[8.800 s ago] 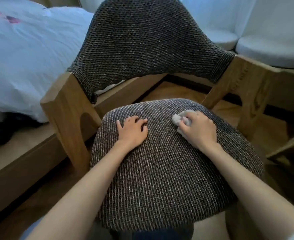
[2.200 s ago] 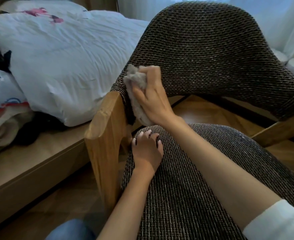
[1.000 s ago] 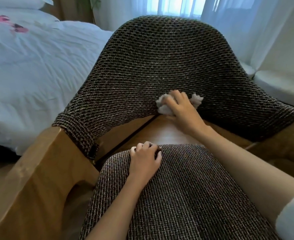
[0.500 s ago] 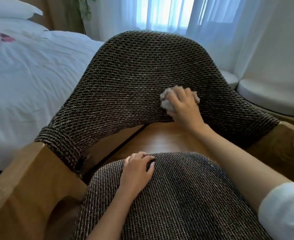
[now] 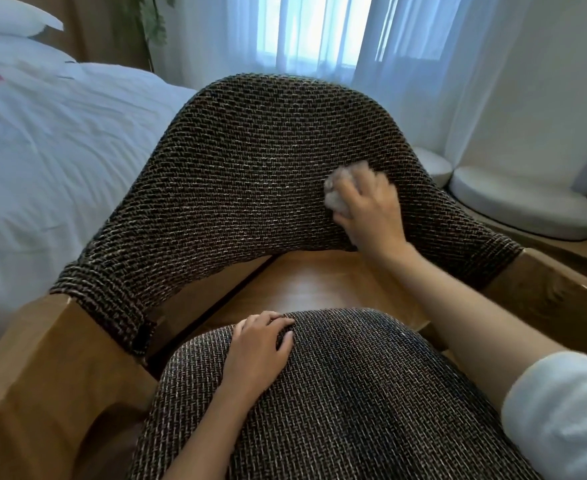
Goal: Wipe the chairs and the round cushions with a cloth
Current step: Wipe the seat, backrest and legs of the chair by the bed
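Observation:
A chair with a dark woven backrest (image 5: pixel 250 174) and matching seat (image 5: pixel 354 410) on a wooden frame (image 5: pixel 35 368) fills the view. My right hand (image 5: pixel 368 209) presses a crumpled whitish cloth (image 5: pixel 335 194) against the right half of the backrest, blurred by motion. My left hand (image 5: pixel 257 351) rests flat on the rear edge of the seat, holding nothing. Two white round cushions (image 5: pixel 527 206) lie on a low wooden ledge at the right, behind the chair.
A bed with a white duvet (image 5: pixel 42 140) stands close on the left. Sheer curtains (image 5: pixel 319 32) hang over the window behind the chair. Wooden floor (image 5: pixel 302 285) shows through the gap between backrest and seat.
My right hand has carried the cloth from the backrest's left end across its lower middle to the right half. My left hand stays on the seat's rear edge. The view has tilted upward.

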{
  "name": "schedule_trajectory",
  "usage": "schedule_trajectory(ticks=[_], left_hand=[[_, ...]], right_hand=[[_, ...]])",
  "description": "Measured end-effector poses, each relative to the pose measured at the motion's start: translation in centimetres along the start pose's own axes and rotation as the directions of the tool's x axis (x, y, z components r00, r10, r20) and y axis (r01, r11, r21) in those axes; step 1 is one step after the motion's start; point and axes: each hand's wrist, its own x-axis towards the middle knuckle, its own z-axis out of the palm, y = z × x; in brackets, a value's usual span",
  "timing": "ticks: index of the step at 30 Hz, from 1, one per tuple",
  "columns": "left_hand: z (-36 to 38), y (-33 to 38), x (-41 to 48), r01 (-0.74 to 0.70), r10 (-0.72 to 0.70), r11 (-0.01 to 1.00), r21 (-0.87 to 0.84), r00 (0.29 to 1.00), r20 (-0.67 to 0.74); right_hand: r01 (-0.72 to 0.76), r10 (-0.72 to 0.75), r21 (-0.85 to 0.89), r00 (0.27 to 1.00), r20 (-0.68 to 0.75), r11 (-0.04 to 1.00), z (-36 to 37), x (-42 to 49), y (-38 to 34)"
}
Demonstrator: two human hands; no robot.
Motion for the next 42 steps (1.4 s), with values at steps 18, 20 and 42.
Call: schedule_trajectory(ticks=[18,20,42], left_hand=[[0.0,0.1,-0.2,-0.014,0.014,1.000,0.009,1.000,0.002],[0.0,0.1,-0.2,-0.020,0.020,1.000,0.005,1.000,-0.008],[-0.1,1.6,-1.5,-0.037,0.012,0.990,0.137,0.983,0.181]], right_hand=[[0.119,-0.106,-0.070,0.981,0.166,0.990,-1.8,-8.4,3.4],[0.151,-0.147,-0.013,0.975,0.169,0.988,-2.9,-8.7,3.9],[0.080,-0.064,-0.216,0.995,0.080,0.973,-9.0,-13.4,7.9]])
